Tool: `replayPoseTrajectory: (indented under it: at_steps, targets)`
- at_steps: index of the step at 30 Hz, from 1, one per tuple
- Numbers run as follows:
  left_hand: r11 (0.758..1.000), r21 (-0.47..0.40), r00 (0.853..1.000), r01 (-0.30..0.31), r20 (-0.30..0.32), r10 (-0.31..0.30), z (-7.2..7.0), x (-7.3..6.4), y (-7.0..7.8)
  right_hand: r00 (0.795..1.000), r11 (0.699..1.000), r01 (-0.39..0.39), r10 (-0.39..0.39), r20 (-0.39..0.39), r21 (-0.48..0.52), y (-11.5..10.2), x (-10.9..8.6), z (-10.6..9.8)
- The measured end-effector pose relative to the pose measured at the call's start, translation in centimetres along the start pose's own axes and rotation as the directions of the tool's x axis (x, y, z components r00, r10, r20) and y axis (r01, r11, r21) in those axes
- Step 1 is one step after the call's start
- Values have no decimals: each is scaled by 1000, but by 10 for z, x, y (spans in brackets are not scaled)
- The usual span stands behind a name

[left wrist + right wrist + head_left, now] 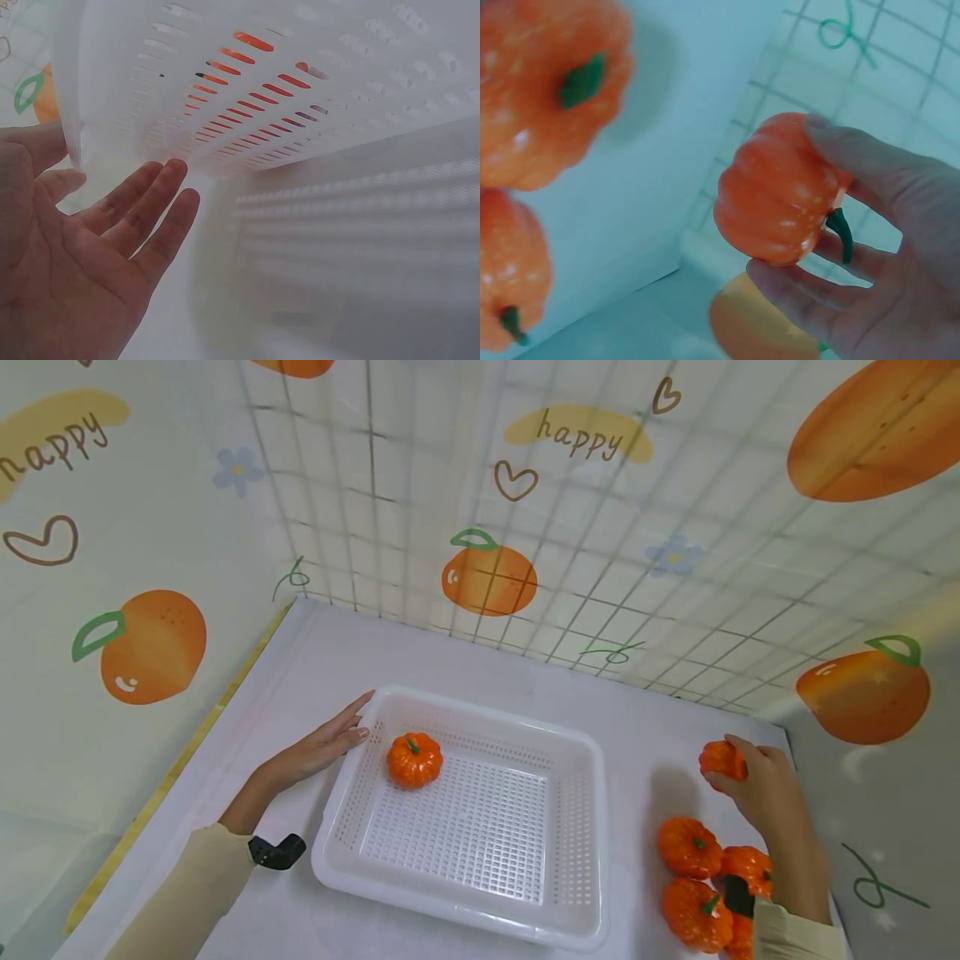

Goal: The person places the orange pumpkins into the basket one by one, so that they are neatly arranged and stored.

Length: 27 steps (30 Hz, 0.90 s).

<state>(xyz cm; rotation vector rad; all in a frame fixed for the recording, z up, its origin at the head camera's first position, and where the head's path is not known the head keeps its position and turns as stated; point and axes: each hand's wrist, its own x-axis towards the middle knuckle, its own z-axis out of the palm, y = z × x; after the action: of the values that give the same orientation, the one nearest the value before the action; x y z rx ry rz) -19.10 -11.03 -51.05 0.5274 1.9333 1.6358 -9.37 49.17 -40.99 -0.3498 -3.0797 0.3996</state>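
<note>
My right hand (772, 789) holds a small orange toy pumpkin (722, 762) above the right side of the table. The right wrist view shows thumb and fingers around that pumpkin (780, 191), its green stem facing the palm. At the white plastic basket (480, 920), my left hand (318, 753) touches the left rim. In the left wrist view, the left hand's fingers (154, 214) are loosely extended beside the slotted outer wall. Another pumpkin (415, 760) sits inside the basket at its left end, stem up.
Several more pumpkins (690, 847) cluster on the table right of the basket, partly hidden by the right forearm. A wall with printed oranges and grid lines (420, 485) stands behind the white table (480, 652). Yellow tape (180, 768) edges the left side.
</note>
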Motion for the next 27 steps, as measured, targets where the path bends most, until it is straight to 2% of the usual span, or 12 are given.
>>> replayPoseTrajectory:
  at_steps: [6, 11, 27]
  targets:
    - [1000, 5, 1000, 3, -11, -3, 0, 0, -1, 1000, 1000, -3, 4, 11, -24, -30, 2, -13]
    - [1000, 14, 1000, 3, -19, -3, 0, 0, 0, 1000, 999, -4, 4, 4, -41, -54, 1, -15]
    - [1000, 4, 1000, -13, -18, 13, -1, 2, -2, 987, 990, 143, -144, -73, -17, -117, -5, -18]
